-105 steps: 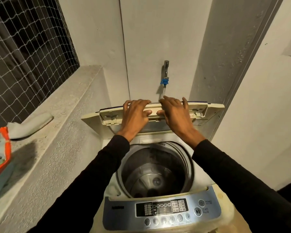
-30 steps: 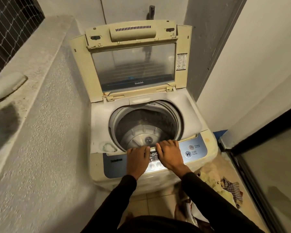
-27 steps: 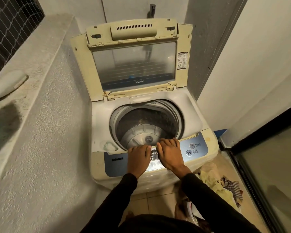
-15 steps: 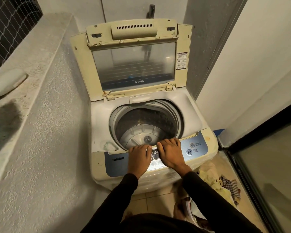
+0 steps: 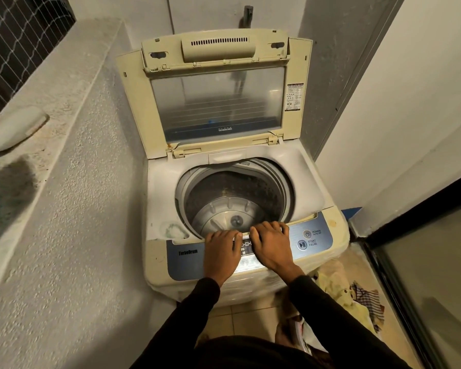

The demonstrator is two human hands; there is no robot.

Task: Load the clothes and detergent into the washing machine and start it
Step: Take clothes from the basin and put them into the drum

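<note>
— Hands, status?
— Left hand (image 5: 222, 253) and right hand (image 5: 270, 246) lie flat, fingers straight, side by side on the blue-and-silver control panel (image 5: 314, 239), gripping nothing.
— Largest item first.
— Cream top-loading washing machine (image 5: 160, 198), glass-windowed lid (image 5: 218, 99) raised upright. Steel drum (image 5: 232, 198) holds no clothes. Crumpled yellow and checked clothes (image 5: 354, 294) lie on the floor, right of the machine.

Dim warm indoor light, soft glare on the lid window (image 5: 218, 102); dark shadow on the ledge (image 5: 64, 83), wide-angle bending at edges, slight softness throughout, sleeves nearly black
</note>
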